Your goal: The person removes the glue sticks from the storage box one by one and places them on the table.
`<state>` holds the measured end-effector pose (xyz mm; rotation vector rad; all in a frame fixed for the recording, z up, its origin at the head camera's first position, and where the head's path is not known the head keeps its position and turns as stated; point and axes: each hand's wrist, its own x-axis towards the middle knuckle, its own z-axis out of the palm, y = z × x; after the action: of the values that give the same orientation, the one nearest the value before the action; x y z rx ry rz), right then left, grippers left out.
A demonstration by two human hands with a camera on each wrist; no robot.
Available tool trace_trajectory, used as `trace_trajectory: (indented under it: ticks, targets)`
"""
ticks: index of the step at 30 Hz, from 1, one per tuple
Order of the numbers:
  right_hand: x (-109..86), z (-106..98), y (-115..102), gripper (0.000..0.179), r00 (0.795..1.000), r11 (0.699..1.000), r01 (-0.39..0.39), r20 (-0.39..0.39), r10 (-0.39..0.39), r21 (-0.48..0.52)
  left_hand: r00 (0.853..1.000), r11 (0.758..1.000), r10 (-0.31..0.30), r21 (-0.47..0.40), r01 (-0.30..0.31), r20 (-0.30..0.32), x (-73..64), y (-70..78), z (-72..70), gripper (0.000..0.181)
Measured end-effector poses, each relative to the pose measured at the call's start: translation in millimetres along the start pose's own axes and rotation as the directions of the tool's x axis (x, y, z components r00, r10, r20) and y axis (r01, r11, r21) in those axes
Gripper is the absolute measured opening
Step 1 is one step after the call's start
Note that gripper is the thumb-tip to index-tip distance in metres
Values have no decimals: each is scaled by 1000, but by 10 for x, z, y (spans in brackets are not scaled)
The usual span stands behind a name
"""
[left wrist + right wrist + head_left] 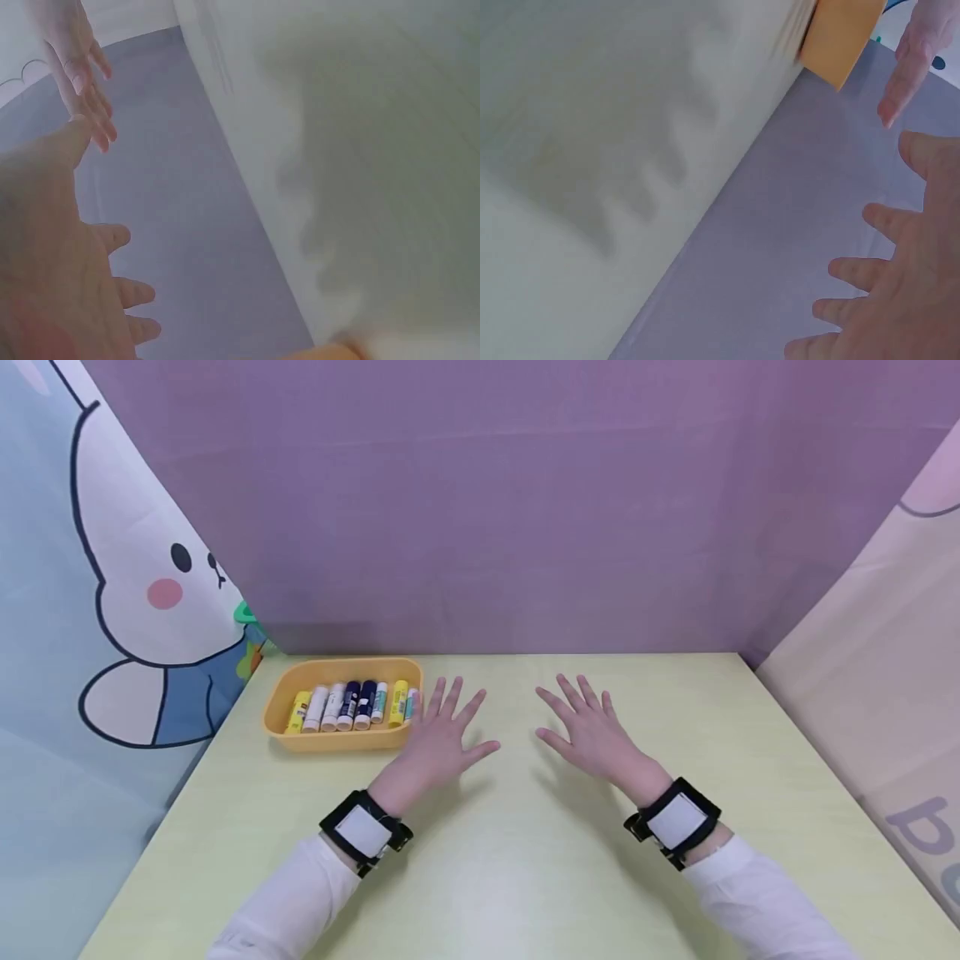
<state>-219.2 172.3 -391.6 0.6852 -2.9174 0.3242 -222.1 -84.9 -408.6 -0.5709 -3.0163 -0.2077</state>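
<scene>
Both hands hover above the pale table with fingers straight and spread, holding nothing. My left hand [438, 747] is beside the right end of a yellow-orange tray [341, 742], its outer fingers overlapping the tray's edge in the head view. Inside the tray lies a row of several capped tubes that look like glue sticks: a yellow one [297, 712] at the left, white ones [316, 709], dark blue ones [348, 706] and another yellow one [398, 703]. My right hand [596, 739] is apart from everything, right of the table's middle. In the right wrist view the tray [841, 41] shows at the top.
The pale table [517, 877] ends at a purple cloth backdrop [510, 527]. A printed curtain with a cartoon rabbit [161, 568] hangs at the left, and a pale curtain [885, 677] at the right. Black straps [365, 831] circle both wrists.
</scene>
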Motion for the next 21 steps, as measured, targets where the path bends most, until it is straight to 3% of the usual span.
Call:
trace_trajectory:
  ticks: [5, 7, 10, 13, 15, 21]
  targets:
    - [209, -42, -104, 63, 1000, 994, 28, -6, -28, 106, 998, 999, -18, -30, 16, -68, -94, -215, -149, 81]
    - [346, -47, -176, 64, 1000, 982, 12, 13, -14, 191, 993, 998, -41, -50, 36, -109, -146, -369, -247, 79]
    - [606, -12, -303, 66, 999, 940, -17, 43, 3, 341, 982, 991, -95, -106, 78, -163, -226, -692, -386, 76]
    - [875, 91, -467, 68, 995, 875, -88, 90, 51, 476, 964, 974, -168, -188, 129, -207, -322, -1083, -489, 72]
    - [1032, 182, -592, 69, 987, 821, -147, 134, 87, 551, 953, 956, -225, -233, 176, -203, -397, -1343, -553, 73]
    - [1323, 416, -996, 71, 948, 626, -315, 266, 173, 714, 909, 896, -376, -319, 308, -178, -567, -1956, -580, 79]
